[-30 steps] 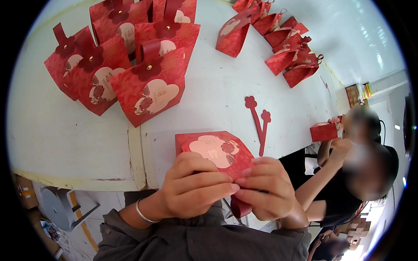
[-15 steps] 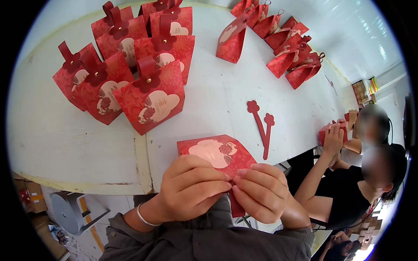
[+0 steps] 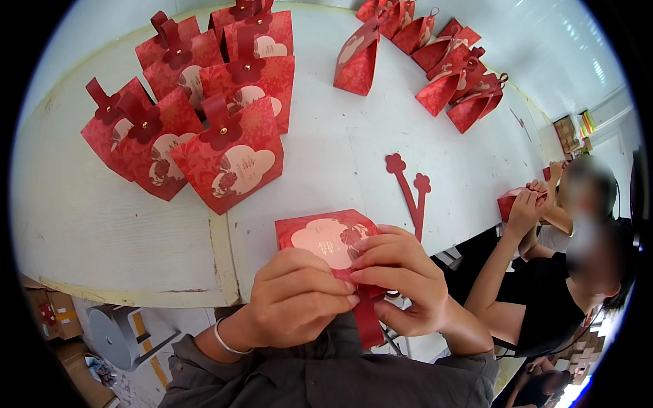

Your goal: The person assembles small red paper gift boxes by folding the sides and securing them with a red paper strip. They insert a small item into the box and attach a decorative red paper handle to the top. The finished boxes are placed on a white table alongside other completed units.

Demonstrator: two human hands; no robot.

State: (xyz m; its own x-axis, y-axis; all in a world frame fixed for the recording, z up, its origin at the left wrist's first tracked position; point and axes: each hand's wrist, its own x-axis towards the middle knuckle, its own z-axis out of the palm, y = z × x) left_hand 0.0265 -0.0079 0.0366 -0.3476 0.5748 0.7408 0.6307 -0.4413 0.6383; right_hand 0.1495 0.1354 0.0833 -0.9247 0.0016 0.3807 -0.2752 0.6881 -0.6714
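A red gift box (image 3: 323, 234) lies tilted at the table's near edge, its pale printed panel facing up. My left hand (image 3: 296, 299) is closed in a pinch at the box's near end, thumb and fingertips meeting beside a red strap (image 3: 369, 319). That strap hangs down from the box between my two hands. My right hand (image 3: 405, 275) curls its fingers over the box's right side, with the thumb apart and lower, beside the strap. The fingers hide where strap and box meet. Beyond them lie two loose red straps with flower-shaped ends (image 3: 408, 194).
Several finished red gift boxes (image 3: 231, 160) with strap handles stand at the far left. More red boxes (image 3: 442, 92) line the far right of the white table (image 3: 136, 248). Two people sit to the right, one person's hands (image 3: 527, 207) on a red box. A grey stool (image 3: 112, 336) stands lower left.
My right hand has opened from its pinch and moved its fingers up onto the box, its thumb now apart. More of the hanging strap shows. My left hand stays about where it was.
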